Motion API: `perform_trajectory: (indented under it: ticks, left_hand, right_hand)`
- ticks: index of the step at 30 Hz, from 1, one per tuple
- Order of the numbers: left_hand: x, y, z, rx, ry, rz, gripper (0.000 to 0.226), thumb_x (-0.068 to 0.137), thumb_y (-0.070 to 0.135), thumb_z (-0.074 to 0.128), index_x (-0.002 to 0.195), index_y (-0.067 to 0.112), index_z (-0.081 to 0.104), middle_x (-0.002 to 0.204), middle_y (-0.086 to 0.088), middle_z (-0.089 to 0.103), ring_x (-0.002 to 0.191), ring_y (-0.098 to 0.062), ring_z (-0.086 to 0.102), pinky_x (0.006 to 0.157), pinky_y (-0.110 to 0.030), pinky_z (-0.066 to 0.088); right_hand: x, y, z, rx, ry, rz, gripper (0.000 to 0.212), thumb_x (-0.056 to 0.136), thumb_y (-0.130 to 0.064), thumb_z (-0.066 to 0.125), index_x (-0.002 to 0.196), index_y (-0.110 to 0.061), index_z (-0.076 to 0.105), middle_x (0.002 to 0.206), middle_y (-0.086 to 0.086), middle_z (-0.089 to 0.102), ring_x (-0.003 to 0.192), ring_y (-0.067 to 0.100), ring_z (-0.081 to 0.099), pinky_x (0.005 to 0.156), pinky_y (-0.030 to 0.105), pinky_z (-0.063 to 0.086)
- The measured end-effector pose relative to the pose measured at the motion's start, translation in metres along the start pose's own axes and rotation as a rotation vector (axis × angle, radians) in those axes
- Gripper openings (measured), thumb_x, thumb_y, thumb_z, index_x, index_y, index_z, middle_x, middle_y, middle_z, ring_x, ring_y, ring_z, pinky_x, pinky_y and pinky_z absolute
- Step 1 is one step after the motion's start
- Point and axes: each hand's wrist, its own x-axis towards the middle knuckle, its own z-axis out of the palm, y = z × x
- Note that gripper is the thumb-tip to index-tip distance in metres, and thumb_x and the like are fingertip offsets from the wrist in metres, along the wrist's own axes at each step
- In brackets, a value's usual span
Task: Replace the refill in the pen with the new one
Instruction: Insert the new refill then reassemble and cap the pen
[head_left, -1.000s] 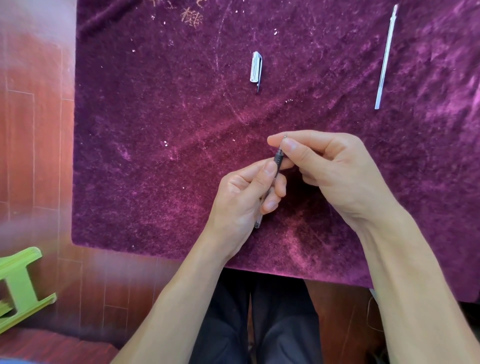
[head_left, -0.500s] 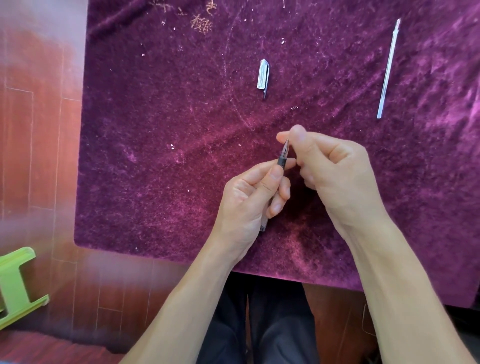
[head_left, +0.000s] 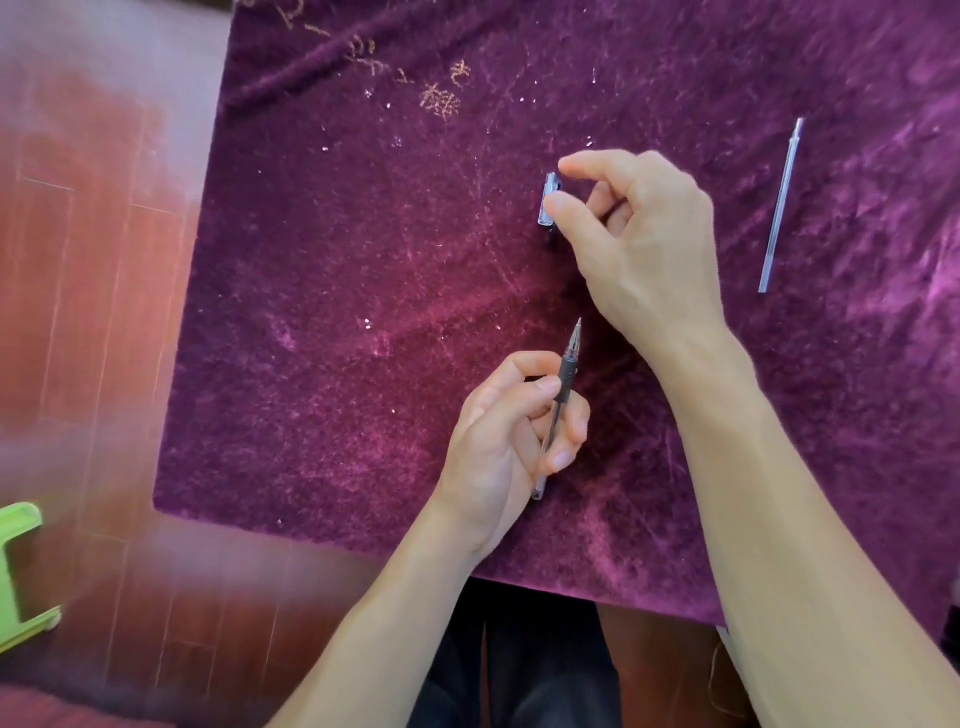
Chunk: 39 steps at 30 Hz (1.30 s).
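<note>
My left hand (head_left: 506, 447) grips the pen (head_left: 563, 387) around its clear barrel, tip pointing away from me, dark rubber grip showing above my thumb. My right hand (head_left: 639, 244) hovers farther out over the pen cap (head_left: 548, 205), thumb and forefinger apart on either side of it, partly hiding it; I cannot tell whether they touch it. A thin clear refill (head_left: 779, 208) lies alone on the purple cloth to the right.
The purple velvet cloth (head_left: 363, 312) covers the table, with small crumbs and gold embroidery near its far edge. Wooden floor shows at the left, with a green plastic stool (head_left: 21, 571) at the lower left. My dark trousers are below the cloth's front edge.
My right hand has let go of the pen's tip and moved away from me to the cap. My left hand still holds the pen, now lower in view.
</note>
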Motion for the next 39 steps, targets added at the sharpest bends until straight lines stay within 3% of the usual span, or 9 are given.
perform_trajectory:
  ticks: [6, 9, 11, 13, 16, 22, 28, 39]
  left_hand:
    - [-0.001, 0.000, -0.002, -0.035, -0.021, -0.008, 0.018, 0.098, 0.007, 0.043, 0.113, 0.010, 0.051, 0.070, -0.012, 0.061, 0.049, -0.013, 0.047, 0.052, -0.022, 0.041]
    - [-0.001, 0.000, -0.002, -0.029, -0.026, -0.011, 0.019, 0.097, 0.007, 0.043, 0.113, 0.010, 0.051, 0.070, -0.011, 0.061, 0.049, -0.013, 0.047, 0.053, -0.022, 0.041]
    - [-0.001, 0.000, -0.002, -0.023, -0.030, -0.014, 0.018, 0.097, 0.007, 0.045, 0.113, 0.010, 0.052, 0.072, -0.010, 0.062, 0.050, -0.012, 0.047, 0.053, -0.022, 0.041]
    - [-0.001, 0.000, -0.001, -0.018, -0.029, -0.022, 0.017, 0.097, 0.008, 0.048, 0.113, 0.010, 0.053, 0.073, -0.009, 0.062, 0.051, -0.012, 0.049, 0.054, -0.022, 0.041]
    - [-0.001, 0.000, 0.000, -0.017, -0.027, -0.036, 0.016, 0.099, 0.009, 0.053, 0.115, 0.011, 0.056, 0.079, -0.009, 0.065, 0.055, -0.014, 0.054, 0.055, -0.025, 0.044]
    - [-0.002, 0.002, 0.005, 0.086, -0.013, -0.025, 0.019, 0.103, 0.011, 0.055, 0.119, 0.015, 0.063, 0.084, -0.011, 0.067, 0.054, -0.016, 0.058, 0.052, -0.026, 0.046]
    - [-0.001, -0.003, 0.007, 0.225, 0.027, 0.000, 0.021, 0.101, 0.016, 0.058, 0.119, 0.018, 0.069, 0.078, -0.010, 0.066, 0.046, -0.012, 0.047, 0.046, -0.023, 0.036]
    - [0.001, -0.007, 0.004, 0.267, 0.028, 0.016, 0.021, 0.101, 0.017, 0.059, 0.119, 0.020, 0.070, 0.078, -0.009, 0.067, 0.046, -0.008, 0.047, 0.048, -0.021, 0.038]
  right_hand:
    - [0.002, 0.005, 0.006, -0.061, -0.050, -0.014, 0.036, 0.097, -0.037, 0.074, 0.132, -0.029, 0.073, 0.091, -0.010, 0.062, 0.079, 0.010, 0.057, 0.087, 0.033, 0.056]
    - [0.001, 0.006, 0.007, -0.047, -0.057, -0.010, 0.031, 0.095, -0.037, 0.074, 0.126, -0.033, 0.075, 0.088, -0.011, 0.064, 0.072, 0.006, 0.055, 0.083, 0.034, 0.058]
    - [0.000, 0.005, 0.007, -0.009, -0.065, -0.010, 0.024, 0.094, -0.034, 0.075, 0.118, -0.032, 0.076, 0.081, -0.010, 0.066, 0.061, 0.002, 0.055, 0.077, 0.029, 0.057]
    - [-0.001, 0.005, 0.005, 0.067, -0.060, 0.008, 0.016, 0.094, -0.029, 0.074, 0.110, -0.028, 0.076, 0.075, -0.011, 0.069, 0.055, 0.004, 0.059, 0.068, 0.018, 0.054]
    - [-0.005, 0.011, -0.008, 0.331, -0.021, 0.111, 0.013, 0.096, -0.021, 0.074, 0.109, -0.020, 0.076, 0.081, -0.007, 0.078, 0.063, 0.001, 0.068, 0.061, 0.016, 0.053]
    - [-0.041, 0.026, -0.041, 0.642, 0.050, 0.266, 0.020, 0.094, -0.029, 0.079, 0.114, -0.025, 0.078, 0.088, -0.005, 0.082, 0.066, 0.004, 0.064, 0.065, 0.013, 0.050]
    - [-0.071, 0.036, -0.042, 0.627, 0.064, 0.308, 0.019, 0.095, -0.028, 0.080, 0.114, -0.024, 0.078, 0.085, -0.007, 0.081, 0.064, 0.001, 0.065, 0.066, 0.010, 0.051]
    - [-0.081, 0.044, -0.042, 0.663, 0.100, 0.329, 0.022, 0.096, -0.026, 0.079, 0.117, -0.020, 0.077, 0.086, -0.006, 0.081, 0.063, 0.002, 0.064, 0.065, 0.013, 0.051]
